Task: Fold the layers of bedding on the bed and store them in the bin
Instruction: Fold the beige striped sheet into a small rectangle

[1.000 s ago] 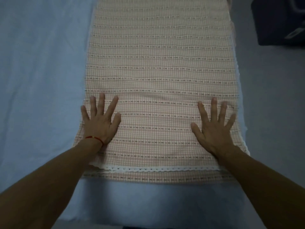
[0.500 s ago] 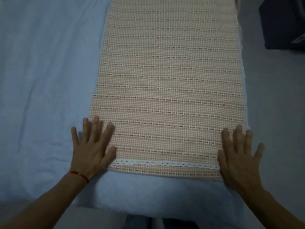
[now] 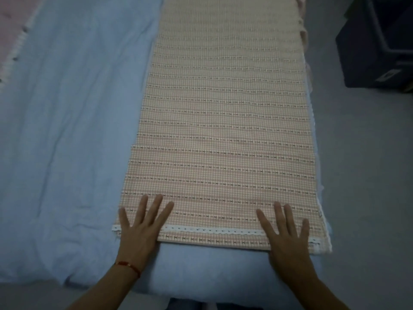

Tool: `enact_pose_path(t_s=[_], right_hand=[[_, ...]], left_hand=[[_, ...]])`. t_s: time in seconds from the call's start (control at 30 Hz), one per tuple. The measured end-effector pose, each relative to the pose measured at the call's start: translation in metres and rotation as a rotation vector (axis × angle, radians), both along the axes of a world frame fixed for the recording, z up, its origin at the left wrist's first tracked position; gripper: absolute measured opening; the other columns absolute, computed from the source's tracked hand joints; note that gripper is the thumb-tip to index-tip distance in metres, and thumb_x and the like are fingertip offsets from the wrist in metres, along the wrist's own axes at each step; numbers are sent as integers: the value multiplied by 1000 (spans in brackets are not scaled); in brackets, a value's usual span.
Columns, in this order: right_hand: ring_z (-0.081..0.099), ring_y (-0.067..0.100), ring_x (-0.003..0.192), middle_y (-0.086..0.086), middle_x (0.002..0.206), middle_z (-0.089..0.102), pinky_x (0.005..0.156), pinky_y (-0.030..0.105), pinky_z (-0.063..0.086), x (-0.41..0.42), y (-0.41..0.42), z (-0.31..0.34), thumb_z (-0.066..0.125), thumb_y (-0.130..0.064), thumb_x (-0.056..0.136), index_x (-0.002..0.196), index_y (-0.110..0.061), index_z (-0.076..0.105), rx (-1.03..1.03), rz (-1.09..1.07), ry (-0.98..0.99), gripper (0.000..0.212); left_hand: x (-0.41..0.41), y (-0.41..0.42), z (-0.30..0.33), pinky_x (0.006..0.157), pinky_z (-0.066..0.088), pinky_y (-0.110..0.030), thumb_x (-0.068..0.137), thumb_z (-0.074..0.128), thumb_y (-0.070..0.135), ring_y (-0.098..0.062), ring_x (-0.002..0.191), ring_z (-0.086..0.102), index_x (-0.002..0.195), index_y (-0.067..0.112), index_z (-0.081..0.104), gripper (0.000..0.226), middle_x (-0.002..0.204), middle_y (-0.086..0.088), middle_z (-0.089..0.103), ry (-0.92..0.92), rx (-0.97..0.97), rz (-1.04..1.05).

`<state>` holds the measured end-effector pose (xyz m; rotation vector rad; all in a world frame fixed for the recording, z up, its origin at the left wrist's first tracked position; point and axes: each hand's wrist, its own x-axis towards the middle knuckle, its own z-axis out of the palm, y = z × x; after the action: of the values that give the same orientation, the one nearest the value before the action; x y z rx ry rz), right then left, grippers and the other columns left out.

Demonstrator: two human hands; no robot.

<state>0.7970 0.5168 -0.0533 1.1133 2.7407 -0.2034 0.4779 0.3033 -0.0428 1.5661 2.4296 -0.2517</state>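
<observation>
1. Both hands lie flat with fingers spread at the near end of the folded blanket point(image 3: 225, 130): the left hand point(image 3: 140, 229) over the left corner, the right hand point(image 3: 288, 238) near the right corner, well apart and holding nothing.
2. The blanket lies as a long strip along the right side of the bed, on the blue sheet point(image 3: 71, 130), its lace trim point(image 3: 210, 230) facing the person.
3. To fold well, I would pinch both near corners evenly and carry them to the far end (edges kept square).
4. A dark bin point(image 3: 377, 45) stands on the floor at the upper right; nothing blocks the fold, and a pink cloth point(image 3: 11, 23) shows far left.
</observation>
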Motion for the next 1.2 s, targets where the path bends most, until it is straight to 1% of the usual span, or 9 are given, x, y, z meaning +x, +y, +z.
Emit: enact_pose_path(t_s=[0.07, 0.2, 0.3, 0.43, 0.53, 0.67, 0.77, 1.0, 1.2], right_hand=[[32, 44, 148, 17, 160, 40, 110, 68, 23, 17, 16, 5, 66, 6, 50, 152, -29, 46, -22, -29, 19, 109], [60, 32, 119, 13, 124, 71, 97, 50, 37, 39, 48, 31, 44, -17, 67, 131, -29, 54, -20, -90, 202, 66], [72, 39, 96, 16, 106, 76, 90, 44, 42, 43, 74, 50, 46, -29, 77, 122, -20, 70, -62, -206, 303, 52], [73, 37, 87, 14, 101, 76, 83, 40, 48, 12, 123, 101, 48, -33, 81, 107, -7, 78, 23, -272, 404, 47], [71, 35, 89, 10, 102, 76, 77, 39, 52, -21, 168, 138, 64, -18, 92, 105, -15, 78, 117, -301, 443, 20], [69, 34, 90, 11, 101, 75, 78, 37, 49, -71, 237, 165, 73, -17, 93, 110, -15, 76, 94, -285, 517, 17], [66, 24, 83, 2, 91, 73, 75, 33, 45, -109, 285, 177, 77, -25, 89, 100, -20, 77, -39, -322, 609, 12], [63, 16, 68, 0, 75, 70, 57, 29, 42, -175, 391, 103, 89, -28, 76, 81, -20, 74, -191, -459, 581, 18], [65, 36, 105, 17, 114, 70, 83, 36, 46, -198, 414, -3, 74, -30, 91, 120, -7, 65, -295, -765, 704, 39]], left_hand=[[-28, -16, 12, 103, 18, -78, 84, 41, 16, -35, 148, 32, 153, 34, 39, 72, 162, 1, 34, -37, -69, 90], [-77, -46, 42, 105, 44, -46, 75, 45, 12, -31, 134, 53, 141, 37, 54, 71, 151, 9, 47, -258, 106, 277], [-92, -38, 74, 110, 36, -13, 84, 47, 27, -20, 124, 61, 128, 27, 64, 48, 138, 14, 57, -377, 260, 318], [-115, 3, 128, 97, 37, 0, 92, 63, 28, 11, 115, 57, 111, 35, 71, 22, 118, 30, 67, -433, 466, 419], [-142, 48, 151, 70, 45, -5, 90, 67, -3, -5, 87, 65, 98, 19, 75, 24, 95, 2, 75, -380, 569, 511], [-179, 124, 163, 50, 37, -23, 97, 56, 17, -12, 53, 45, 87, -1, 64, 22, 69, -13, 58, -523, 745, 732], [-213, 175, 147, 65, 39, -36, 91, 52, 43, -17, 69, 46, 85, -6, 57, 50, 74, -10, 52, -636, 813, 860], [-269, 290, 70, 70, 43, -38, 99, 52, 34, -24, 76, 53, 87, -4, 61, 42, 80, -11, 59, -589, 743, 928], [-290, 329, -20, 87, 43, -42, 105, 41, 37, -40, 102, 60, 97, 3, 62, 41, 110, -23, 67, -346, 587, 971]])
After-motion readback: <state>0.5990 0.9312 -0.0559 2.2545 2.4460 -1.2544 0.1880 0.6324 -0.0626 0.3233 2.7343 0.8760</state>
